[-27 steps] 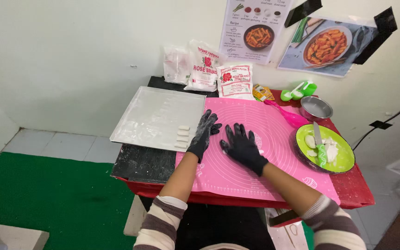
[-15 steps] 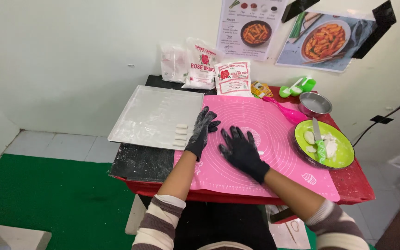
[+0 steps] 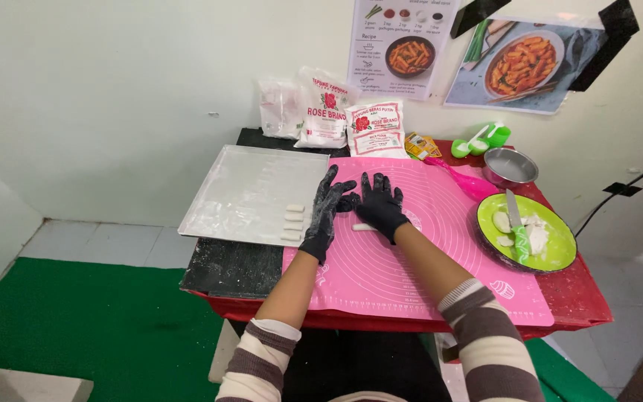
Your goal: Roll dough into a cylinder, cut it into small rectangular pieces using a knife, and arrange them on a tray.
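Small white dough roll [image 3: 363, 227]: on pink silicone mat [image 3: 426, 260], under the fingers of black-gloved right hand [image 3: 379, 205], grip flat and spread, clamped on nothing. Black-gloved left hand [image 3: 325, 212]: at 9 o'clock of the roll, fingers apart. Flat metal tray [image 3: 240, 190]: four dough pieces [image 3: 292, 222]. Green round plate [image 3: 556, 257]: dough, green-handled knife [image 3: 516, 227]. Right hand has shifted leftward since earlier.

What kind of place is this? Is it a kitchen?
Probably a small home cooking corner: a pink baking mat, flour bags by the wall, and a metal tray holding dough pieces.
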